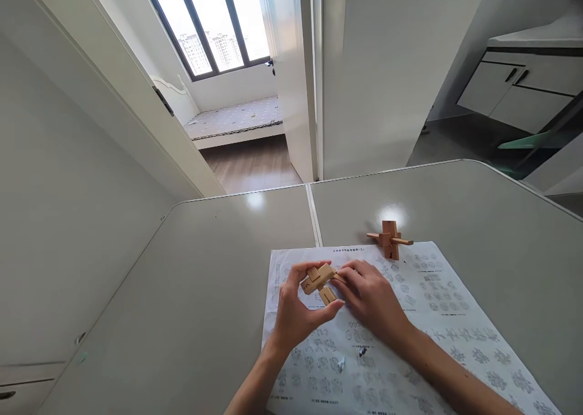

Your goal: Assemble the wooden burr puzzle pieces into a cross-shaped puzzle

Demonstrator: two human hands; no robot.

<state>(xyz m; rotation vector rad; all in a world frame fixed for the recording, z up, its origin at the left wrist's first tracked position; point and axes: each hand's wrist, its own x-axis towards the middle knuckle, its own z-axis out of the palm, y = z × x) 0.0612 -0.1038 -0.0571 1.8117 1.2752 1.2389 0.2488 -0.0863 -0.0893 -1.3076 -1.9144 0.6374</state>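
Above a printed paper sheet [387, 372], my left hand [291, 312] grips a few joined wooden puzzle pieces [319, 279] between its thumb and fingers. Dark marks show on the faces of these light wood blocks. My right hand [371, 293] is closed at the right side of the joined blocks, its fingertips pinching a thin wooden piece [337, 276] that touches them. Most of that thin piece is hidden by the fingers. Farther back, at the sheet's top edge, stands another wooden puzzle piece assembly [390, 240], cross-shaped, with a stick running sideways through it.
The sheet carries rows of small line drawings and lies on a grey table [218, 293] with a pale seam [313, 214]. Small dark and whitish scraps [362, 351] lie on the sheet. Beyond the table are a door [286, 68], a bed [241, 117] and white cabinets [514, 87].
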